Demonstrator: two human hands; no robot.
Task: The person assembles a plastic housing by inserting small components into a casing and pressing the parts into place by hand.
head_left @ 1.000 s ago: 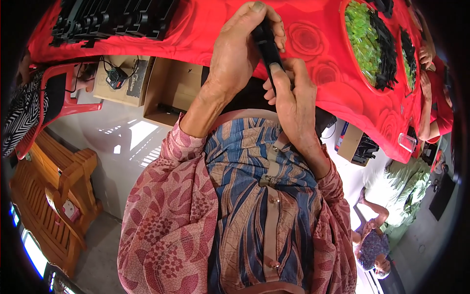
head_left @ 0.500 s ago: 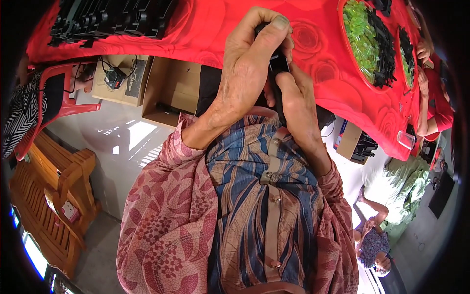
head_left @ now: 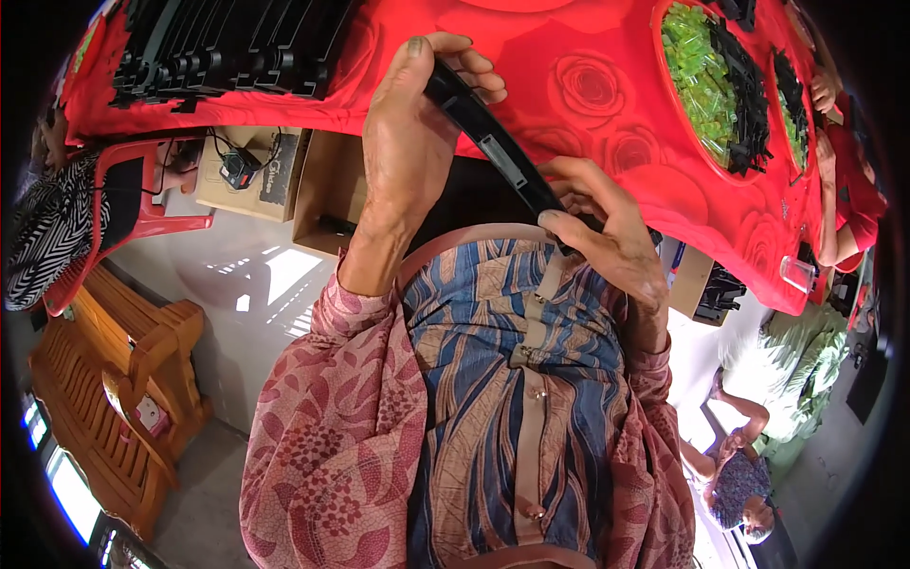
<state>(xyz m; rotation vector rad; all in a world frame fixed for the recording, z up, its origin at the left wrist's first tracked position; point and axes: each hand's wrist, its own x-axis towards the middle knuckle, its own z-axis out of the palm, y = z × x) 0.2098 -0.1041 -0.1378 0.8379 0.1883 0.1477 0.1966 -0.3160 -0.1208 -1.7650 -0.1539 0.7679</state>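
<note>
A long, slightly curved black plastic part [head_left: 483,136] slants between my hands above the near edge of the table, a pale rectangular inset along its middle. My left hand [head_left: 409,128] grips its upper end, thumb on top and fingers curled around the far side. At the lower end, close to my shirt front, my right hand [head_left: 607,232] holds the part between thumb and bent fingers. Its exact kind does not show.
Several similar black parts [head_left: 232,52] stand in a row at the table's far left. A red-rimmed tray [head_left: 661,57] holds green translucent pieces and black pieces. Cardboard boxes [head_left: 251,180] sit below the table edge. A co-worker's red sleeve [head_left: 853,204] is at right.
The black part has swung from nearly upright to a slant, its upper end toward the left. My left hand moved left; my right hand moved lower and right. Both still hold it.
</note>
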